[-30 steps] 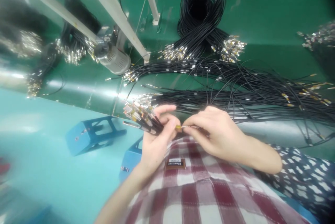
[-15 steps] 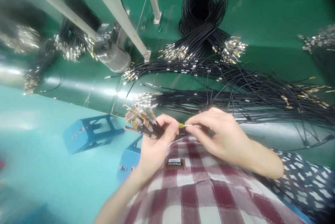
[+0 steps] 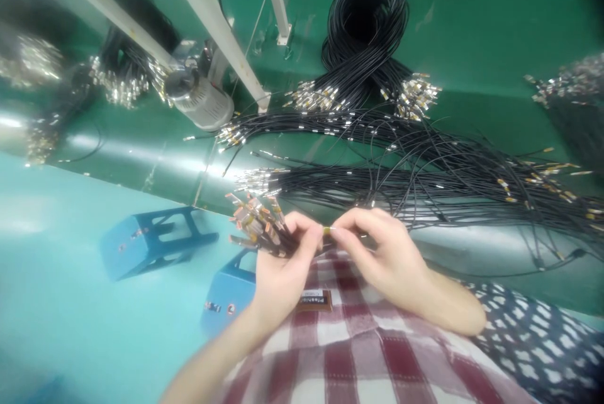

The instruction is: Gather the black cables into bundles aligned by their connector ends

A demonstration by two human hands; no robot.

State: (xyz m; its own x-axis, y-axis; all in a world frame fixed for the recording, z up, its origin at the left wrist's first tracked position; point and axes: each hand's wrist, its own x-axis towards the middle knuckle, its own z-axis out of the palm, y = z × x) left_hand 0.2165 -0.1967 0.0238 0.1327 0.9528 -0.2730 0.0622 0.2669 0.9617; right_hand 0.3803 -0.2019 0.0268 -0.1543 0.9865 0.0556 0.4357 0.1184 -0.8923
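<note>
My left hand (image 3: 283,272) is closed around a bundle of cable ends (image 3: 257,221), and their metal tips stick out to the left, above my wrist. The thumb and the forefinger of this hand are also together, at one end of a small yellow piece (image 3: 327,231). My right hand (image 3: 394,265) pinches the other end between thumb and forefinger, so the piece is between my two hands, just above the checked apron (image 3: 358,341). What the other right fingers do, I cannot tell. In front of me, long black cables (image 3: 340,179) lie across the green table (image 3: 472,33), and behind them is a cable coil (image 3: 352,67). A grey motor (image 3: 207,102) is to the left, and two blue stools (image 3: 129,243) stand on the floor (image 3: 56,265).
</note>
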